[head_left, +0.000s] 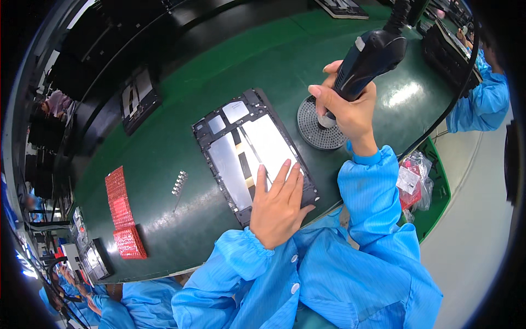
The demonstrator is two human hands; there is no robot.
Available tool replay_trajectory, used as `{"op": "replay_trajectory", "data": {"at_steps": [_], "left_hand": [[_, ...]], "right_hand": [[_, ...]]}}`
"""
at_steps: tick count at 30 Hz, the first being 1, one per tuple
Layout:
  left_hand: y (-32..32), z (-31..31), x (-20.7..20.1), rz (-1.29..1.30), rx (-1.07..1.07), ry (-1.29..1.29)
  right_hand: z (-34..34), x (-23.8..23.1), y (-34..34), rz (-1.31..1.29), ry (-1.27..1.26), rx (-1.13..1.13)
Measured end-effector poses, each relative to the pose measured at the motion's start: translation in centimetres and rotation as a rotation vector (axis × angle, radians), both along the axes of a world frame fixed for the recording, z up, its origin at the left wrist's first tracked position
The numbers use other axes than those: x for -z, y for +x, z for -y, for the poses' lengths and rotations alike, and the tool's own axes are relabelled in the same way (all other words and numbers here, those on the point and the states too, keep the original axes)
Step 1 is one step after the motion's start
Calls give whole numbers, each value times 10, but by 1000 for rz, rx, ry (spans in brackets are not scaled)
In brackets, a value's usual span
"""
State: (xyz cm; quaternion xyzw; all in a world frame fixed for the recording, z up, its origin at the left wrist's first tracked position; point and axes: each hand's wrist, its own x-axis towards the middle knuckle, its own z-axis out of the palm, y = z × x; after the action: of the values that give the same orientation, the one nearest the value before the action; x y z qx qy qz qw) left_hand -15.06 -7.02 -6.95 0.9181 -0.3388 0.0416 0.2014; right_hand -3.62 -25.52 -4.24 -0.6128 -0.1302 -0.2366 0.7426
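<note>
An opened tablet-like device (226,164) with silver battery panels and a black frame lies at a slant on the green table. Flat across its near end rests my left hand (278,205), fingers stretched out over the silver panel. My right hand (353,109) is wrapped round a black electric screwdriver (366,60), which hangs down from a dark cable. The screwdriver's lower end is over a round grey perforated screw tray (311,130) to the right of the device. My fingers partly hide the tip, so I cannot tell whether it touches a screw.
Red bubble wrap (121,205) and a small strip of metal parts (179,183) lie to the left. Another opened device (138,101) is at the far left. A green bin (441,192) with plastic bags stands at right, near a hanging cable. Co-workers in blue sit on both sides.
</note>
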Motion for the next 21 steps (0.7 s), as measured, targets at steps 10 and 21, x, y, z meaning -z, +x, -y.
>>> {"op": "replay_trajectory", "data": {"at_steps": [10, 21], "left_hand": [[13, -7, -1, 94, 68, -314], [24, -77, -21, 163, -396, -483]], "right_hand": [[-3, 6, 8, -15, -24, 4], [-13, 3, 2, -94, -1, 31]]}}
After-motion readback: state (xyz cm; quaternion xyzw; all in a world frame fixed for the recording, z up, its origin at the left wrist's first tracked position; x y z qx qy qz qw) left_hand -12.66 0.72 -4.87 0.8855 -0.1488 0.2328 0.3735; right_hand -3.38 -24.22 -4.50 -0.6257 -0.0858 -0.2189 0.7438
